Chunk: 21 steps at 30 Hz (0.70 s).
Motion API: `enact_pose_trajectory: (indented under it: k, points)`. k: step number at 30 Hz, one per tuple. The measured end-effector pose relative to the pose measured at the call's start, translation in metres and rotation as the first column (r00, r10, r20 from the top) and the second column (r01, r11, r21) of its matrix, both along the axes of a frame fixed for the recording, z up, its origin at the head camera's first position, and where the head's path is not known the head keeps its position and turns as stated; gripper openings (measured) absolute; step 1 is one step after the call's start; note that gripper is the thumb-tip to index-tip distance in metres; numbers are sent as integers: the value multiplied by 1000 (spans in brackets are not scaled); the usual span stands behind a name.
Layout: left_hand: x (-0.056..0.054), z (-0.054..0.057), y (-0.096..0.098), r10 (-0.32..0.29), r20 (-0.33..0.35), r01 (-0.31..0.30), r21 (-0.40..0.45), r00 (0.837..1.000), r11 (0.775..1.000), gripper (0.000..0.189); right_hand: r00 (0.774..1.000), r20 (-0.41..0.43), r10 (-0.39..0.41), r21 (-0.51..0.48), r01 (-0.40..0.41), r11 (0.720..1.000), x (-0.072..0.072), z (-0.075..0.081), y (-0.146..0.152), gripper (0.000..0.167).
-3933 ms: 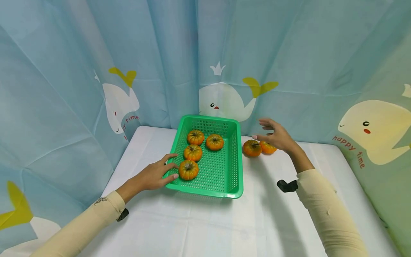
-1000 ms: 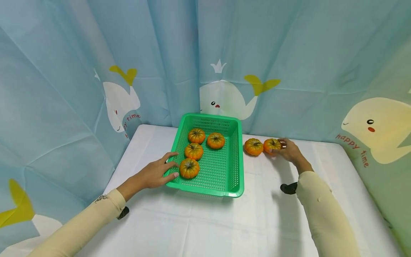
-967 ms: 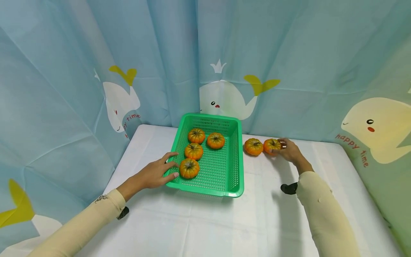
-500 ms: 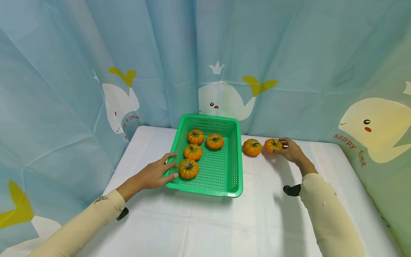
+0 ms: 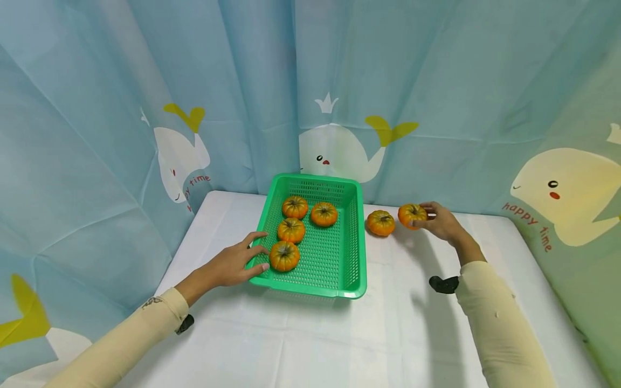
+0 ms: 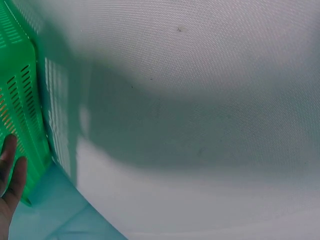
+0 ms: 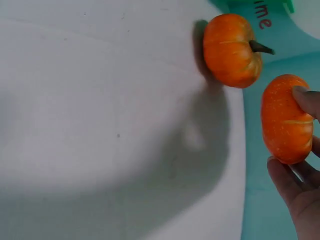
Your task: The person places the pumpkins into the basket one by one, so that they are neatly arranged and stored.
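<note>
My right hand [image 5: 442, 222] pinches a small orange pumpkin [image 5: 412, 215] between thumb and fingers. In the right wrist view that pumpkin [image 7: 286, 120] appears lifted off the table, its shadow falling apart from it. A second pumpkin [image 5: 380, 223] rests on the table just left of it, beside the basket. Against the left rim of the green plastic basket [image 5: 358, 242], my left hand [image 5: 235, 264] rests with fingers spread and relaxed. Several pumpkins sit inside the basket, the nearest pumpkin [image 5: 284, 256] close to my left fingertips. The left wrist view catches only part of the basket [image 6: 25, 100] and some fingers.
A white-covered table [image 5: 310, 345] lies under everything. Light blue curtains [image 5: 252, 97] with whale prints hang behind and at both sides, close to the table's back edge. Dark wrist-camera parts [image 5: 443, 284] stick out below the sleeves.
My right hand came down to the right-hand pumpkin, took hold of it, shifted it away from its neighbour and raised it slightly. My left hand and the basket stayed in place.
</note>
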<state>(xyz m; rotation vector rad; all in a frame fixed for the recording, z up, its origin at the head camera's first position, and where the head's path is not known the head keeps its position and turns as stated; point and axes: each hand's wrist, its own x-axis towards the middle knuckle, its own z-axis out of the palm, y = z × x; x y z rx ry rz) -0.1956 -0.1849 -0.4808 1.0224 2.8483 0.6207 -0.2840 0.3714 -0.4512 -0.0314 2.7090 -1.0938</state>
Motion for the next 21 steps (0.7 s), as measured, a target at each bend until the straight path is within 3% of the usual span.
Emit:
enact_pose_trajectory:
  k: [7,21]
  points:
    - [0,0,0,-2,-2,2,1,1000,1000,40,1000,-7,17,-16,-17,1000,0,18,-7,84]
    - [0,4,0,-29,-6,29,14,1000,999,42,989,-105,105,-2,-106,994,-2,59,-44,77]
